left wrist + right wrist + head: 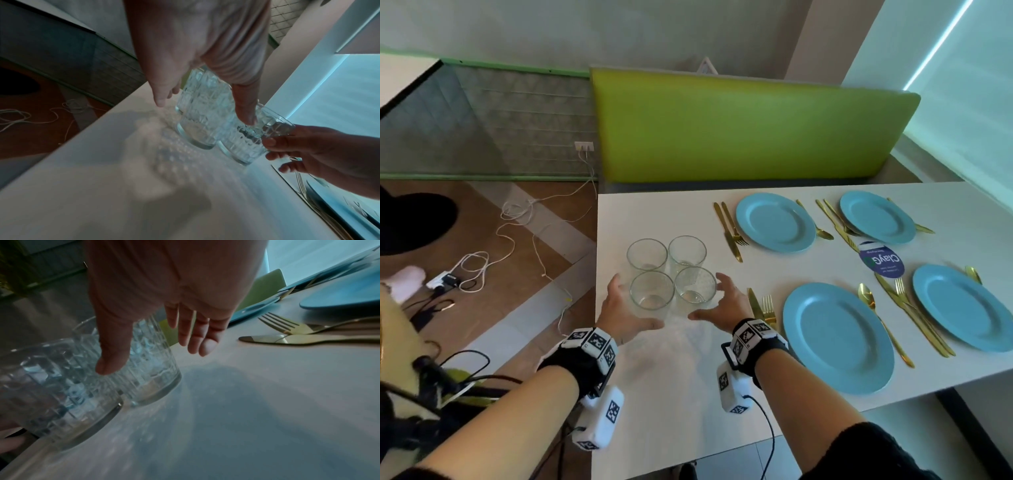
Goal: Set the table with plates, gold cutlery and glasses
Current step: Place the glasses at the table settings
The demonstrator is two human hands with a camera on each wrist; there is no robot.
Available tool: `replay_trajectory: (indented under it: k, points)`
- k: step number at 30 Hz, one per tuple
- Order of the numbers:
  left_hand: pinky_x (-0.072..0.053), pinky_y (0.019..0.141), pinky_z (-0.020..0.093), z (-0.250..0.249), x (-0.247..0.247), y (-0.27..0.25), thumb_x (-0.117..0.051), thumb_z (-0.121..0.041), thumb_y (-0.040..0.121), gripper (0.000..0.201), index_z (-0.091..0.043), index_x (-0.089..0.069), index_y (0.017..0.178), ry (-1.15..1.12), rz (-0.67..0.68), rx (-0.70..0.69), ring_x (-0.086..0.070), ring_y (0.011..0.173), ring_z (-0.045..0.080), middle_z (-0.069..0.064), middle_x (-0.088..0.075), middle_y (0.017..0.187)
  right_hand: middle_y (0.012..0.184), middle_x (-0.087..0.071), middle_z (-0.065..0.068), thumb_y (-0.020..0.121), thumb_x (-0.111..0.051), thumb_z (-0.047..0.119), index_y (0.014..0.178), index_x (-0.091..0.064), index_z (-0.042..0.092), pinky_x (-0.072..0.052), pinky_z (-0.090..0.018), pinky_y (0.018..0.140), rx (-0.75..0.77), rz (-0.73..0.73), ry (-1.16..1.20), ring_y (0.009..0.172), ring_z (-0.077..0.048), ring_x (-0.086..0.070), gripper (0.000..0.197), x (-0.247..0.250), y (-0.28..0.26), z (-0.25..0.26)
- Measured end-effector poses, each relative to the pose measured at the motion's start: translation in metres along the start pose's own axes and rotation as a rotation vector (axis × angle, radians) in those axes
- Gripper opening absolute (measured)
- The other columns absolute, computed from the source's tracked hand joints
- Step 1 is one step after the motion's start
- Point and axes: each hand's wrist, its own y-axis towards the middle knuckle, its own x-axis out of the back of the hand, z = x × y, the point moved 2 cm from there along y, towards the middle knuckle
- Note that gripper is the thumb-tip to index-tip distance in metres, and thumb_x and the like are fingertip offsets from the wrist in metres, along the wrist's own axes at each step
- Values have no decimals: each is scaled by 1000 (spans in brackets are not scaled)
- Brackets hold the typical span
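The white tabletop [671, 394] is laid with four blue plates [837, 337] and gold cutlery [767, 306]. Four clear glasses [652, 289] are clustered at its left edge, flanked by the left hand [625, 310] and right hand [726, 301], each grip open, nothing grasped.

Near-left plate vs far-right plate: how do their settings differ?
The near-left plate has knife and fork together on its left and a spoon on its right, all clear of it. The far-right plate overlaps the cutlery on both its sides and sits nearer the round blue card. Both are blue, empty, without glasses.
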Motion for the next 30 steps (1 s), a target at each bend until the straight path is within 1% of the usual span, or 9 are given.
replay_trajectory:
  k: [4, 7, 12, 18, 20, 22, 25, 28, 30]
  points:
    - [-31, 109, 32, -1, -11, 4, -89, -15, 57, 113, -14, -20, 147, -28, -49, -33, -38, 135, 25, 11, -38, 147, 134, -52, -4, 55, -89, 36, 141, -31, 25, -43, -36, 103, 32, -20, 29, 123, -23, -49, 104, -10, 7, -1]
    - [-35, 105, 30, -2, -16, 5, -89, -13, 57, 102, -13, -32, 141, -51, -98, -63, -44, 131, 24, 8, -46, 142, 129, -55, -1, 55, -89, 35, 137, -36, 23, -40, -33, 102, 46, -45, 41, 122, -21, -47, 98, -19, 11, -3]
    - [-38, 104, 31, 3, -21, 7, -88, -14, 57, 89, -11, -43, 135, -33, -158, -73, -47, 129, 23, 7, -50, 139, 123, -56, 3, 59, -86, 34, 131, -41, 20, -37, -28, 96, 58, -91, 33, 118, -19, -44, 86, -26, 12, -6]
    - [-39, 101, 31, 2, -25, -4, -86, -13, 58, 84, -6, -45, 132, 0, -161, -101, -50, 124, 25, 10, -53, 135, 115, -54, 2, 61, -84, 32, 125, -43, 21, -37, -23, 86, 13, -119, 87, 110, -16, -46, 77, -16, -4, -11]
    - [-39, 100, 32, -2, -29, -10, -86, -14, 58, 84, -7, -45, 131, 14, -129, -115, -50, 124, 25, 10, -53, 134, 110, -52, 5, 61, -84, 32, 124, -44, 20, -37, -23, 83, -9, -156, 117, 106, -15, -48, 75, -4, -13, -14]
    - [-39, 99, 30, -13, -34, -15, -86, -15, 59, 83, -8, -45, 132, 37, -96, -139, -50, 123, 25, 9, -53, 134, 108, -53, 6, 60, -84, 30, 121, -46, 18, -41, -25, 85, -23, -224, 151, 106, -15, -51, 73, 13, -21, -17]
    - [-38, 94, 26, -40, -46, -22, -85, -15, 61, 83, -8, -44, 133, 52, -38, -201, -51, 122, 25, 9, -54, 133, 114, -57, 0, 61, -84, 26, 118, -48, 15, -44, -28, 90, -54, -333, 209, 108, -19, -54, 69, 47, -30, -25]
    - [-35, 88, 21, -76, -64, -25, -84, -15, 62, 82, -7, -44, 133, 66, 18, -286, -51, 120, 24, 9, -54, 132, 119, -57, -2, 63, -82, 28, 120, -47, 14, -42, -26, 89, -88, -418, 197, 112, -22, -54, 68, 88, -35, -37]
    - [-36, 87, 22, -103, -78, -24, -83, -15, 63, 79, -6, -44, 131, 76, 50, -338, -52, 118, 24, 10, -54, 130, 121, -57, -4, 65, -81, 29, 121, -47, 14, -42, -27, 89, -122, -465, 184, 113, -23, -53, 68, 117, -35, -50]
